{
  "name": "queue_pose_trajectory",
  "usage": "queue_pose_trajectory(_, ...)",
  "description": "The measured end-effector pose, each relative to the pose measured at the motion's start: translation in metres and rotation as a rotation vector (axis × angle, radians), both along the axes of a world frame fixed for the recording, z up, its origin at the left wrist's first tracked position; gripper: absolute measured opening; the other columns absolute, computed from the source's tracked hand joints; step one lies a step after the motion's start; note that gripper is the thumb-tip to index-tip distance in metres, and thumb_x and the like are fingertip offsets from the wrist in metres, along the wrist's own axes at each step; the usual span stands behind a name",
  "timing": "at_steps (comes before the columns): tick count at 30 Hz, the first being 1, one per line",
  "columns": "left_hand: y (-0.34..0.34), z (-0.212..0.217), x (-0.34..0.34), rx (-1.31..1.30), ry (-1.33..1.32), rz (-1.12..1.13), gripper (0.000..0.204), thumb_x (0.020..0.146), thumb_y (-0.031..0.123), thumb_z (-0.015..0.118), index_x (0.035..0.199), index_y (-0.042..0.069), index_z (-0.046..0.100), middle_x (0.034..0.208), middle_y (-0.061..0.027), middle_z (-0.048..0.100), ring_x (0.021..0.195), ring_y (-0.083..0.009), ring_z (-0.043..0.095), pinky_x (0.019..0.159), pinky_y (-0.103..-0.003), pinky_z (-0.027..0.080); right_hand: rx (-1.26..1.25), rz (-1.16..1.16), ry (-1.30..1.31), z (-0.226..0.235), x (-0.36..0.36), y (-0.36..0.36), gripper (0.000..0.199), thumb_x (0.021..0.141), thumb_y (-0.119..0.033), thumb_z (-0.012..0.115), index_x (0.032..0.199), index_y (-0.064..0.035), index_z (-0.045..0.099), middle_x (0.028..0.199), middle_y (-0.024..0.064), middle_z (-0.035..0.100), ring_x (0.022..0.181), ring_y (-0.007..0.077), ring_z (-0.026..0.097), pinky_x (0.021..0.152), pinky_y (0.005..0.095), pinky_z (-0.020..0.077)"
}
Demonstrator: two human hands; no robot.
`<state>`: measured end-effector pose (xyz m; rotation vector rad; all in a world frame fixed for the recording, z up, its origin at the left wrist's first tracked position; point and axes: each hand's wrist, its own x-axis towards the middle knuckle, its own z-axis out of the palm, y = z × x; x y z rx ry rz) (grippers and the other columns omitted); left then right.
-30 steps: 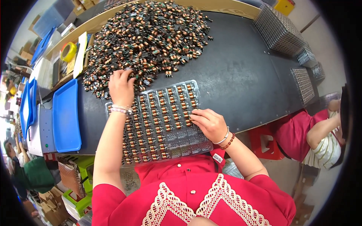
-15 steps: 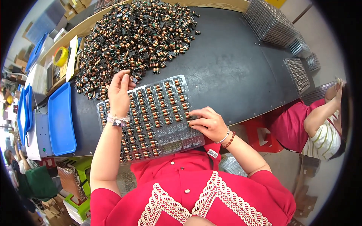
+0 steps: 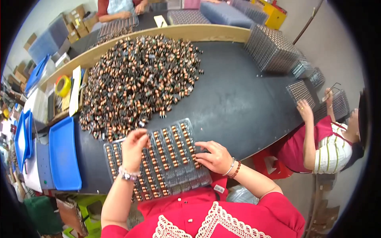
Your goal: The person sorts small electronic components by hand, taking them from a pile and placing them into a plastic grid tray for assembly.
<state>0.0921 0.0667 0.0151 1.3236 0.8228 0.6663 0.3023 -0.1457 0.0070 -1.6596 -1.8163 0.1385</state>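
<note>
Left hand [image 3: 134,147] has slid back from the heap of small copper-wound coil parts [image 3: 139,79] at 12 o'clock onto the clear plastic slotted tray [image 3: 158,158], fingers pinched, can't tell on what, while right hand [image 3: 214,156] lies flat, holding nothing, on the tray's 3 o'clock edge.

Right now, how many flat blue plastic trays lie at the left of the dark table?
3: one large blue tray left of the left hand, and two blue trays overlapped at the far left edge; more may be hidden.
</note>
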Motion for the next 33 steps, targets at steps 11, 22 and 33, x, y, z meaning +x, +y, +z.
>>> queue_pose_trajectory(11,-0.009,0.01,-0.021,-0.199,-0.059,-0.055,0.028,0.084,-0.008,0.063,0.11,0.0,0.057,0.096,-0.0038,0.064,0.083,-0.0114,0.064,0.075,-0.024,0.054,-0.234,-0.529,0.049,-0.048,0.12,0.161,0.072,0.075,-0.038,0.076,0.137,-0.0132,0.047,0.143,0.0203,0.043,0.135,0.0351,0.037,0.111,0.0481,0.028)
queue_pose_trajectory(22,-0.041,0.013,-0.032,-0.011,0.188,-0.136,0.02,0.082,-0.001,0.07,0.101,0.002,0.065,0.096,-0.0012,0.064,0.086,-0.0084,0.06,0.076,-0.023,0.05,-0.106,-0.295,-0.02,-0.025,0.065,0.12,0.023,0.074,-0.016,0.076,0.094,-0.0106,0.067,0.115,0.0087,0.057,0.096,0.0251,0.062,0.081,0.0363,0.0515)
queue_pose_trajectory(33,-0.097,0.001,-0.038,0.819,0.571,-0.243,0.016,0.069,0.008,0.077,0.083,0.007,0.068,0.116,-0.007,0.055,0.124,-0.0348,0.038,0.104,-0.047,0.032,-0.115,-0.135,0.961,-0.02,0.007,0.03,0.018,0.081,0.0,0.072,0.095,-0.0013,0.061,0.099,0.0065,0.069,0.081,0.0064,0.063,0.071,0.0228,0.052)
